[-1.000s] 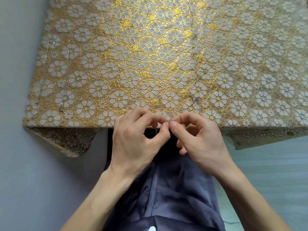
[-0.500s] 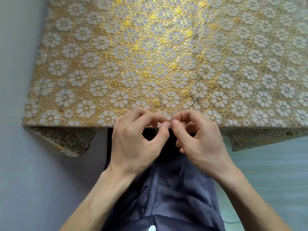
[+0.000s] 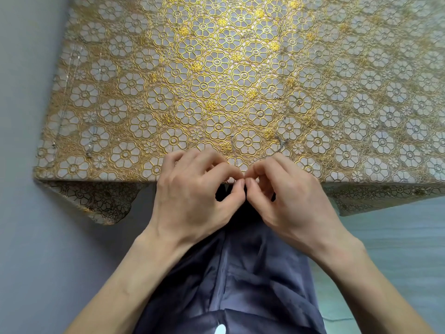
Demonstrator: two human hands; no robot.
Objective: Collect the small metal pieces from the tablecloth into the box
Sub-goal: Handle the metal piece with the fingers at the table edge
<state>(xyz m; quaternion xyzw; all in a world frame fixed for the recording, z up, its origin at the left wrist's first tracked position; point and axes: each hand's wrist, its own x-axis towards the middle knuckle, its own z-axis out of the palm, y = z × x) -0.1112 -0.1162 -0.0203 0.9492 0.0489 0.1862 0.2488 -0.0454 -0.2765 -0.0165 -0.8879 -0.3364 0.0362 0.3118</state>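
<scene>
At six o'clock on the cloth (image 3: 216,61), left hand (image 3: 192,198) and right hand (image 3: 289,203) tip to tip, both curled in pinches, contents too small to tell, metal pieces (image 3: 280,141) lying loose at one o'clock of the hands

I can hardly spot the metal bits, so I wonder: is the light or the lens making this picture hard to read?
Head view: a glare band down the middle of the tablecloth turns its pattern bright yellow; the sides look duller; small metal pieces nearly vanish against it; left hand and right hand are sharp, whatever they pinch hidden.
</scene>
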